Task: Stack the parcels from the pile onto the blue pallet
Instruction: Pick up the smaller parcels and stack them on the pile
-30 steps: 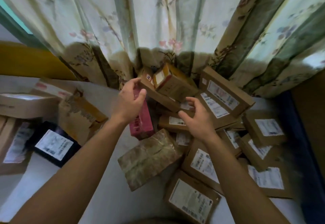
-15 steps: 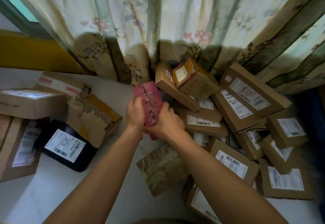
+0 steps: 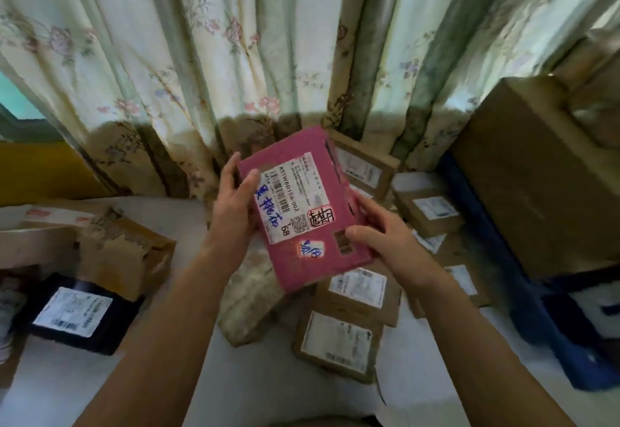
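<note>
A flat pink parcel [image 3: 322, 255] with a white shipping label and blue handwriting is lifted above the pile, its label face turned up toward me. My left hand [image 3: 233, 203] grips its left edge, thumb on the label. My right hand [image 3: 382, 235] grips its right edge, thumb on top. Below it lies the pile of brown cardboard parcels [image 3: 339, 342] on the pale floor. The blue pallet [image 3: 557, 322] shows at the right, with a large brown box [image 3: 536, 175] standing on it.
Flowered curtains [image 3: 268, 41] hang right behind the pile. On the left lie a black parcel [image 3: 80, 312], a crumpled brown paper parcel [image 3: 124, 255] and a flat brown box [image 3: 37, 245]. A plastic-wrapped parcel [image 3: 251, 302] lies under the pink one.
Both hands took hold of the pink parcel, lifted it from the pile and turned its label face up. The view swung right, bringing the blue pallet and large box into sight.
</note>
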